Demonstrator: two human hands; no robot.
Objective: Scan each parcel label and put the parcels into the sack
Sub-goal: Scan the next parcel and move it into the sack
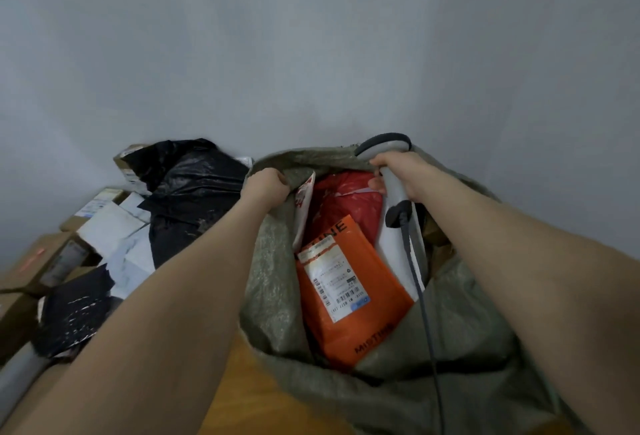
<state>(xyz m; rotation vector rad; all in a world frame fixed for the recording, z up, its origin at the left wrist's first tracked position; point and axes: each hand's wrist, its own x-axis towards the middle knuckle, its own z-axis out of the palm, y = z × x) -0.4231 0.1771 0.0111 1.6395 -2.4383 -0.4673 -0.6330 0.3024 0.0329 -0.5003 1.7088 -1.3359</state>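
Left hand [266,189] curls tightly around the rim of an olive woven sack [270,261], holding its mouth open. Right hand [401,173] grips the handle of a grey corded barcode scanner [394,192] at the sack's far rim. Between the hands, inside the sack, lies a red parcel [343,202]. Just below it is an orange mailer [346,341] printed "MISTINE", with a white barcode label [332,279] facing up. Left of the left hand are black plastic parcels [194,192] and cardboard boxes [31,261].

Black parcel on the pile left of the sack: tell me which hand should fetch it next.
Left. The left hand, gripping the sack, is nearest the black parcel; the right hand holds the scanner on the far side.
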